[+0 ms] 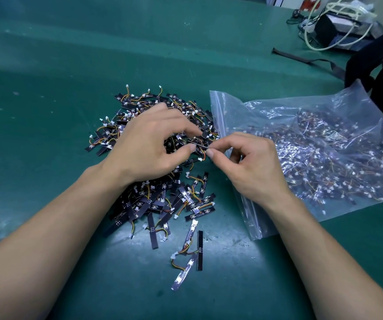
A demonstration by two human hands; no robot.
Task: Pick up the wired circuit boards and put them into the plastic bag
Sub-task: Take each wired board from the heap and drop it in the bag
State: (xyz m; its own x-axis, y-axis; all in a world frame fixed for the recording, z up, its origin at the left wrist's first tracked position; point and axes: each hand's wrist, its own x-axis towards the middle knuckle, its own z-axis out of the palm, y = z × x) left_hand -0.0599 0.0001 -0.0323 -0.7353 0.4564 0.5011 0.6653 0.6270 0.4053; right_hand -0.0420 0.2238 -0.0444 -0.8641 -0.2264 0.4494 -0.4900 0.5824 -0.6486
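A pile of small black circuit boards (162,202) with orange-yellow wires and white plugs lies on the green mat (47,112), spreading from the centre toward me. My left hand (149,144) hovers over the pile, thumb and fingers pinching a wired board (200,147). My right hand (248,162) meets it from the right, its thumb and forefinger closed on the same board's end. A clear zip plastic bag (324,125) lies to the right, its open mouth facing the pile, with many boards inside. The right hand rests over the bag's mouth edge.
A black box wrapped in white cables (338,26) sits at the far right corner. A black strap (305,58) and a dark bag (382,72) lie behind the plastic bag. A few loose boards (190,255) lie near me.
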